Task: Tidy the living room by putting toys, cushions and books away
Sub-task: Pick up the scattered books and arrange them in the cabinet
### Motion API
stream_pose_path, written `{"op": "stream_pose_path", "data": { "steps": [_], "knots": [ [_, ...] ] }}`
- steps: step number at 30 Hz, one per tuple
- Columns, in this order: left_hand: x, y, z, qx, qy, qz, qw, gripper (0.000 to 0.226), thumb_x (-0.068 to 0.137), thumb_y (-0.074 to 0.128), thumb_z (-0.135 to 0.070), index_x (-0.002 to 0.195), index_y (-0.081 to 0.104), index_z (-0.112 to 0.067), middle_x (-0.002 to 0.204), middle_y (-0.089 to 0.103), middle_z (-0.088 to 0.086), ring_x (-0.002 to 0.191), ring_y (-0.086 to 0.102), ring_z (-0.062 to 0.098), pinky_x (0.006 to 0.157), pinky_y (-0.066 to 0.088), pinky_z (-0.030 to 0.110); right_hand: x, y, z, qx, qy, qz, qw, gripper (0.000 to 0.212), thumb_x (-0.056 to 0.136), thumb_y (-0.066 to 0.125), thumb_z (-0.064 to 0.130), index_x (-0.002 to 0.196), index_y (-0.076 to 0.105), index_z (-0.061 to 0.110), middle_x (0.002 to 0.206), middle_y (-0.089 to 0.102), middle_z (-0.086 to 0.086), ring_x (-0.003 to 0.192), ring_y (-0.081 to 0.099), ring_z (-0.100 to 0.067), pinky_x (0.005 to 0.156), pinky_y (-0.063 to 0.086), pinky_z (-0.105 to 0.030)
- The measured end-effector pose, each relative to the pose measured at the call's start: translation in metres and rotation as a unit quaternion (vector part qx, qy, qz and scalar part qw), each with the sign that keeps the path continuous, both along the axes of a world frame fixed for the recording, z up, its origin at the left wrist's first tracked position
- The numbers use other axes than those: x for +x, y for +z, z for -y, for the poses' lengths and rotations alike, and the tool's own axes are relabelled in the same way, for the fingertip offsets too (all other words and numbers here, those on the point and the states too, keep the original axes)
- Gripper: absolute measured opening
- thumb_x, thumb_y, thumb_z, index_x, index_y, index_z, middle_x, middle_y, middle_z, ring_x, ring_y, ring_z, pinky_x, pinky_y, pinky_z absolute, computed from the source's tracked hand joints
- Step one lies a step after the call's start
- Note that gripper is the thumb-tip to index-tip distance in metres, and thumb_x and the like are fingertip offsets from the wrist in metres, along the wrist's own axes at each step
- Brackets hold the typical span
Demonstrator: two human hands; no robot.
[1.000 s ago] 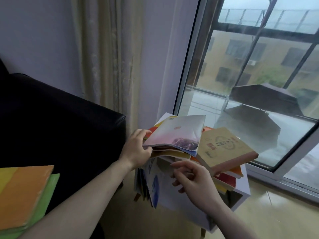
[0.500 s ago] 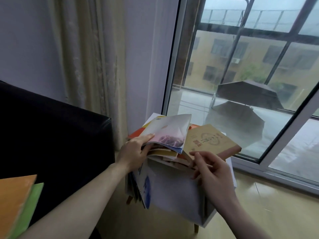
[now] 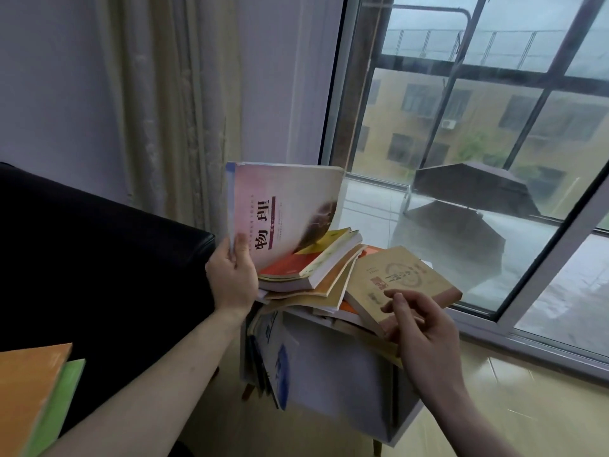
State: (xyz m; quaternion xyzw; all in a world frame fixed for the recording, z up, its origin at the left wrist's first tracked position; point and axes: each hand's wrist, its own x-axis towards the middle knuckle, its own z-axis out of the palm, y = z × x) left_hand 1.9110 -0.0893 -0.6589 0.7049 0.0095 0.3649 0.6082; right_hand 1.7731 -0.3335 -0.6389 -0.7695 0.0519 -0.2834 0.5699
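A wide window (image 3: 478, 159) fills the upper right of the frame, a black sofa (image 3: 99, 258) the left, and a small white side table (image 3: 329, 374) stands lower centre with a loose stack of books (image 3: 316, 275) on top. At centre the left hand (image 3: 232, 275) grips the pink book (image 3: 283, 212) by its lower left edge (thumb on the cover), tilting it up off the stack. Lower right, the right hand (image 3: 425, 334) hovers over the tan book (image 3: 398, 285), fingers loosely curled and apart, holding nothing.
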Motion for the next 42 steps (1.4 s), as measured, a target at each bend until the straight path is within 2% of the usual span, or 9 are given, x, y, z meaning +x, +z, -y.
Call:
{"op": "stream_pose_path", "data": {
  "steps": [8, 12, 18, 22, 25, 32, 35, 38, 42],
  "knots": [
    [-0.009, 0.018, -0.014, -0.017, 0.022, 0.022, 0.999, 0.026, 0.107, 0.048, -0.036, 0.102, 0.066, -0.017, 0.091, 0.067, -0.012, 0.081, 0.066, -0.010, 0.061, 0.051, 0.007, 0.007, 0.002, -0.012, -0.006, 0.010, 0.008, 1.000, 0.020, 0.099, 0.063, 0.026, 0.098, 0.075, 0.042, 0.105, 0.072, 0.002, 0.088, 0.069, -0.026, 0.062, 0.053, -0.027],
    [-0.009, 0.019, -0.032, -0.010, 0.021, 0.029, 0.999, 0.030, 0.108, 0.047, -0.043, 0.106, 0.067, -0.020, 0.099, 0.072, -0.005, 0.090, 0.071, 0.007, 0.067, 0.061, 0.025, 0.007, 0.005, -0.017, -0.026, 0.012, 0.005, 1.000, 0.025, 0.096, 0.067, 0.019, 0.098, 0.075, 0.042, 0.098, 0.074, 0.008, 0.077, 0.071, -0.022, 0.060, 0.056, -0.032],
    [-0.014, 0.026, -0.051, -0.021, 0.012, 0.033, 0.999, 0.032, 0.108, 0.049, -0.042, 0.102, 0.069, -0.017, 0.097, 0.074, -0.003, 0.088, 0.073, 0.011, 0.071, 0.063, 0.040, 0.005, 0.008, -0.026, -0.029, 0.025, 0.001, 0.999, 0.023, 0.097, 0.066, 0.019, 0.103, 0.073, 0.040, 0.109, 0.070, 0.007, 0.092, 0.071, -0.016, 0.063, 0.056, -0.019],
    [-0.025, 0.040, -0.067, -0.078, -0.042, 0.035, 0.995, 0.030, 0.109, 0.048, -0.033, 0.103, 0.070, -0.013, 0.098, 0.076, -0.004, 0.090, 0.075, 0.012, 0.073, 0.063, 0.030, 0.003, 0.014, -0.033, -0.010, 0.042, 0.008, 0.999, 0.020, 0.096, 0.066, 0.022, 0.109, 0.070, 0.036, 0.096, 0.072, 0.013, 0.085, 0.073, -0.015, 0.063, 0.053, -0.014],
    [-0.032, 0.046, -0.085, -0.117, -0.075, -0.006, 0.990, 0.035, 0.109, 0.047, -0.030, 0.103, 0.073, -0.006, 0.096, 0.077, 0.001, 0.092, 0.075, 0.019, 0.078, 0.063, 0.031, 0.001, 0.021, -0.039, 0.034, 0.082, -0.004, 0.996, 0.036, 0.091, 0.065, 0.040, 0.126, 0.061, 0.036, 0.103, 0.072, 0.020, 0.088, 0.074, -0.013, 0.068, 0.059, -0.025],
    [-0.060, 0.052, -0.136, -0.103, -0.169, -0.072, 0.978, 0.041, 0.108, 0.048, -0.024, 0.098, 0.070, 0.010, 0.093, 0.076, 0.021, 0.081, 0.073, 0.029, 0.075, 0.061, 0.036, -0.008, 0.024, -0.069, 0.098, 0.185, -0.020, 0.978, 0.044, 0.087, 0.071, 0.036, 0.127, 0.055, 0.027, 0.093, 0.076, -0.007, 0.088, 0.076, -0.017, 0.070, 0.061, -0.028],
    [-0.076, 0.061, -0.157, -0.116, -0.181, -0.072, 0.974, 0.042, 0.107, 0.046, -0.019, 0.083, 0.076, -0.003, 0.078, 0.077, 0.008, 0.071, 0.073, 0.020, 0.067, 0.061, 0.027, -0.005, 0.018, -0.077, 0.041, 0.151, -0.041, 0.987, 0.042, 0.085, 0.078, 0.036, 0.120, 0.055, 0.030, 0.070, 0.067, -0.004, 0.065, 0.068, -0.015, 0.058, 0.055, -0.026],
    [-0.093, 0.076, -0.171, -0.187, -0.207, -0.055, 0.959, 0.044, 0.106, 0.044, -0.017, 0.082, 0.080, -0.009, 0.079, 0.077, 0.007, 0.072, 0.074, 0.017, 0.069, 0.062, 0.024, 0.002, 0.010, -0.077, -0.068, 0.150, -0.097, 0.982, 0.040, 0.080, 0.080, 0.052, 0.112, 0.059, 0.039, 0.070, 0.067, -0.005, 0.065, 0.065, -0.028, 0.062, 0.056, -0.045],
    [-0.112, 0.085, -0.178, -0.114, -0.273, -0.088, 0.951, 0.038, 0.102, 0.051, -0.022, 0.085, 0.082, -0.009, 0.080, 0.075, 0.017, 0.067, 0.073, 0.023, 0.061, 0.061, 0.030, -0.003, 0.002, -0.094, -0.188, 0.301, -0.285, 0.891, 0.038, 0.088, 0.061, 0.066, 0.107, 0.067, 0.035, 0.082, 0.072, 0.000, 0.066, 0.067, -0.012, 0.061, 0.060, -0.033]
  ]
}}
